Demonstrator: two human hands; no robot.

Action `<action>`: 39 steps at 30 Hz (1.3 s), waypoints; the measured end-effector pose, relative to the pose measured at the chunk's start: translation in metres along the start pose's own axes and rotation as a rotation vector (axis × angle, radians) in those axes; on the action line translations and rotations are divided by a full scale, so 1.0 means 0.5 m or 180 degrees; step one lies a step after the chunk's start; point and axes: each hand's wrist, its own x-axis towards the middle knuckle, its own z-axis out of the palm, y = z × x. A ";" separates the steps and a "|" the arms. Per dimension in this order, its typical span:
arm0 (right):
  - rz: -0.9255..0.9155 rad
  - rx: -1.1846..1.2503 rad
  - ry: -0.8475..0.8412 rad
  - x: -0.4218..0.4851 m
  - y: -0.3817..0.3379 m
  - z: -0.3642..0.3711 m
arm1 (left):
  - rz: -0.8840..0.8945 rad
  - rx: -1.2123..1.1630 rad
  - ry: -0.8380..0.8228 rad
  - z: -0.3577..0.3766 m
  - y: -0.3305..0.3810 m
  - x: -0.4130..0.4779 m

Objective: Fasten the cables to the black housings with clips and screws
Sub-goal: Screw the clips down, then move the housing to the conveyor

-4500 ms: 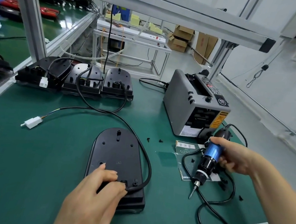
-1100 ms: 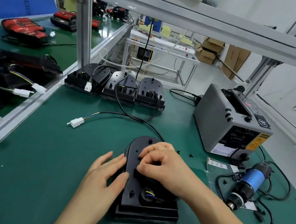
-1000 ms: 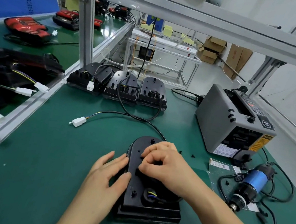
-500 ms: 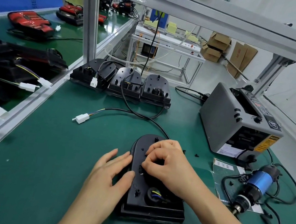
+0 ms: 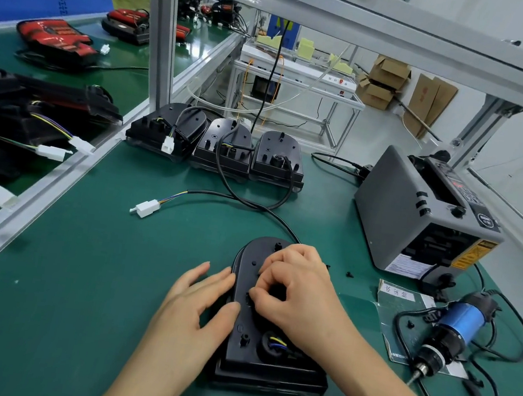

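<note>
So the big change: a few seconds ago the right hand (image 5: 294, 295) had the blue electric screwdriver (image 5: 455, 329). Now that's lying on its side at the right of the bench, nobody touching it, and the hand has come over onto the black housing (image 5: 245, 325) at the near middle. Its fingers are curled with thumb and fingertip pinched down at the housing's centre. Whether there's a clip in there I honestly can't tell, it's too small and hidden.

The left hand (image 5: 191, 315) is flat, fingers straight, pushed against the housing's left edge to steady it. It has barely moved in the last second.

My read is this is the clip-seating bit, with the screw to follow, so the driver will be wanted again. The cable (image 5: 243, 200) runs from under the right hand off to the far left and ends in a white connector (image 5: 148, 208) lying loose.

Everything sits on a green mat (image 5: 77, 273). Three more housings (image 5: 220, 149) are lined up at the far edge, a grey machine (image 5: 417, 218) sits far right, and little black parts (image 5: 349, 274) are scattered just beside it. Behind it all there's an aluminium frame post (image 5: 161, 41) and cardboard boxes (image 5: 385, 81) on the floor.
</note>
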 end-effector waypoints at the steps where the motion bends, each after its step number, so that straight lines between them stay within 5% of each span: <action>1: -0.0018 -0.0044 0.0012 -0.001 -0.001 0.000 | 0.0002 -0.0002 0.0005 0.000 0.000 0.000; 16: -0.0267 -0.0530 0.0103 -0.003 -0.002 0.006 | 0.0094 0.0050 0.0045 0.001 0.000 0.001; 29: 0.0215 0.0244 0.0022 -0.008 0.012 -0.002 | 0.0105 0.0168 0.0108 -0.002 0.008 -0.002; 34: 0.0116 0.0057 0.0192 -0.030 0.037 -0.014 | 0.1133 0.1454 0.0227 -0.014 0.023 -0.019; 39: 0.0017 -0.0216 0.0292 -0.061 0.050 -0.012 | 0.1312 0.2283 0.0080 -0.012 0.033 -0.017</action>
